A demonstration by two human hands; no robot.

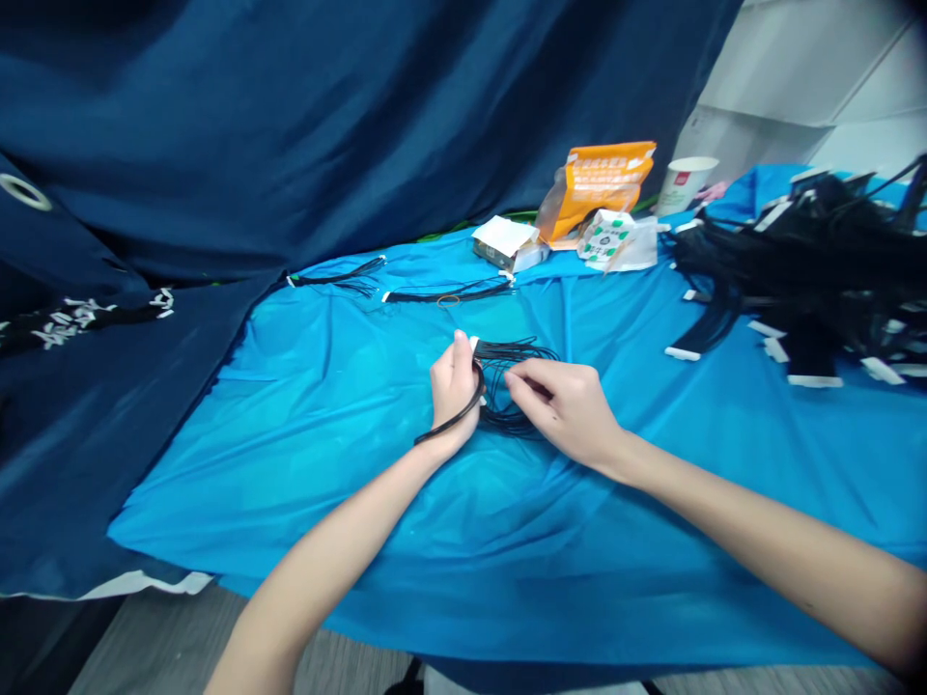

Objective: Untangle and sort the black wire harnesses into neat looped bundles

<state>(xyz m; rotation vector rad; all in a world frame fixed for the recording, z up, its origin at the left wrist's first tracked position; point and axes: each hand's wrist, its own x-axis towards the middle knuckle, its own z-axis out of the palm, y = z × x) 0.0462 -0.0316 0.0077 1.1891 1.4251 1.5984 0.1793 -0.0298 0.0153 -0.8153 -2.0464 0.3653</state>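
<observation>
My left hand [450, 394] is closed around the connector end of a black wire harness [516, 349], with a white connector [474, 344] showing at the fingertips. From there its thin wires loop out to the right over the blue cloth. A thicker black cord [458, 417] curves across the left palm and wrist. Facing it, my right hand [569, 403] pinches at the looped wires between thumb and forefinger; the exact strand is too fine to make out. The other right fingers are curled in.
Blue cloth [325, 415] covers the table. Two more wire harnesses [441, 292] [344, 278] lie behind my hands. A large pile of black harnesses [789, 261] is at right. An orange pouch [604, 188], small box [507, 241], white-green packet [608, 239] and paper cup [687, 185] stand at the back.
</observation>
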